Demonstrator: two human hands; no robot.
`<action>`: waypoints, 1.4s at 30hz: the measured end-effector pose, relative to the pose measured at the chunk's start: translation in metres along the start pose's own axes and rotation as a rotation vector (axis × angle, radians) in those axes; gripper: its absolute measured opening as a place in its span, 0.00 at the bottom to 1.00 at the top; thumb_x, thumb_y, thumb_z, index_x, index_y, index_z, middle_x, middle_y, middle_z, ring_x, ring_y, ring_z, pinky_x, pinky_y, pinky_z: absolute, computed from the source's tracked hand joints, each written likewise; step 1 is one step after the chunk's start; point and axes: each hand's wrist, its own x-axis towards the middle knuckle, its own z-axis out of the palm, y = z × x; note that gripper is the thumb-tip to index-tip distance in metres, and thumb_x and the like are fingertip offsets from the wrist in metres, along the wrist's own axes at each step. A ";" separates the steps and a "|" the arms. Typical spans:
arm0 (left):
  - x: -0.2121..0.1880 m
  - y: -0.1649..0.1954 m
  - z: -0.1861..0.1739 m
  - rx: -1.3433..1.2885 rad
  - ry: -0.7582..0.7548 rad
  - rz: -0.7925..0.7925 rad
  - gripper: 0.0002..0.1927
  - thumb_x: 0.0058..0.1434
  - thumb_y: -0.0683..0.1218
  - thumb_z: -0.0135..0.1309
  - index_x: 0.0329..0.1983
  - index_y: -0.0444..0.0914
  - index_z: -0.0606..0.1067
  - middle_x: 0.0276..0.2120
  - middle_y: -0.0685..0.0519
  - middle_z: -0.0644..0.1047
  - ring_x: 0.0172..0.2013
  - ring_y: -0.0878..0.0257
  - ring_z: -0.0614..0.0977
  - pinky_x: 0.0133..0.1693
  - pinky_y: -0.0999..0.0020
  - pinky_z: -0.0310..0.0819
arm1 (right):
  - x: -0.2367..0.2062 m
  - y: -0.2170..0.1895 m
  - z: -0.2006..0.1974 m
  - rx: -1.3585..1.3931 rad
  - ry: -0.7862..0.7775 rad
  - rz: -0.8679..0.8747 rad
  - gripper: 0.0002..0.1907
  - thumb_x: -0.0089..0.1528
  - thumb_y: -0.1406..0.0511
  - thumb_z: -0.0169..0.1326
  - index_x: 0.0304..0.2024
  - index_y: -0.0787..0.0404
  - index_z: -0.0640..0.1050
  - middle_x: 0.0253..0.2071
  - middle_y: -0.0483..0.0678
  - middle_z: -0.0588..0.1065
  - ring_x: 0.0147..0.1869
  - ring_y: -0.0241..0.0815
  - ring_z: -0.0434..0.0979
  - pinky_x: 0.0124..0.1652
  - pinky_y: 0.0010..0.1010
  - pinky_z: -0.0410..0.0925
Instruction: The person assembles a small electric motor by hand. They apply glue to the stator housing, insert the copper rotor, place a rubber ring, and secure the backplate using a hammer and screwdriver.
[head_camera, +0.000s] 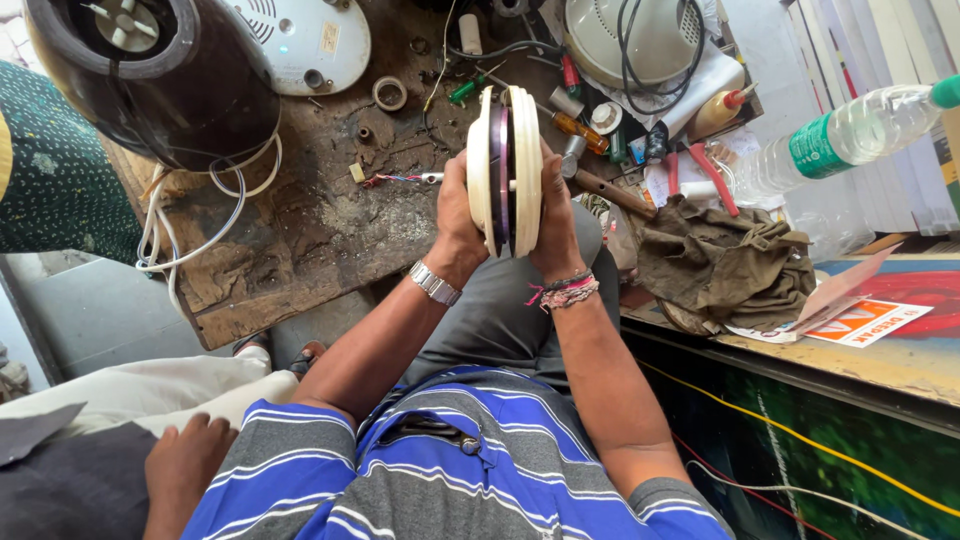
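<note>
We hold a round cream housing (505, 170) with a dark purple middle band edge-on above the front edge of the wooden worktop (300, 230). Our left hand (455, 215) and right hand (555, 225) press its two flat sides, fingers closed on it. It is best, we think, to keep equal pressure so the halves stay aligned. Near the right corner lie a screwdriver (580, 130), red pliers (712, 175) and a brown rag (725, 260); a dark appliance body (160, 80) with white wires (200, 220) crowds the left corner.
</note>
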 end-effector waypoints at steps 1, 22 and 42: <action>-0.002 0.001 0.005 -0.005 -0.001 -0.011 0.20 0.74 0.54 0.40 0.46 0.36 0.76 0.33 0.53 0.80 0.29 0.66 0.81 0.32 0.70 0.79 | -0.001 0.001 -0.002 0.009 0.012 0.000 0.44 0.70 0.39 0.44 0.76 0.62 0.59 0.68 0.49 0.68 0.69 0.38 0.70 0.66 0.31 0.66; -0.008 -0.017 0.024 0.348 0.046 0.207 0.27 0.72 0.54 0.39 0.69 0.34 0.62 0.57 0.43 0.73 0.56 0.58 0.76 0.59 0.62 0.71 | -0.005 0.021 -0.053 0.386 0.092 0.209 0.33 0.73 0.45 0.38 0.69 0.59 0.68 0.61 0.49 0.74 0.63 0.41 0.75 0.61 0.33 0.70; -0.023 0.013 0.034 0.400 -0.279 0.333 0.29 0.78 0.58 0.34 0.75 0.38 0.58 0.68 0.44 0.68 0.66 0.56 0.72 0.68 0.60 0.66 | -0.006 -0.003 -0.019 0.047 0.059 0.278 0.45 0.67 0.36 0.42 0.70 0.62 0.67 0.60 0.50 0.73 0.63 0.40 0.74 0.58 0.32 0.71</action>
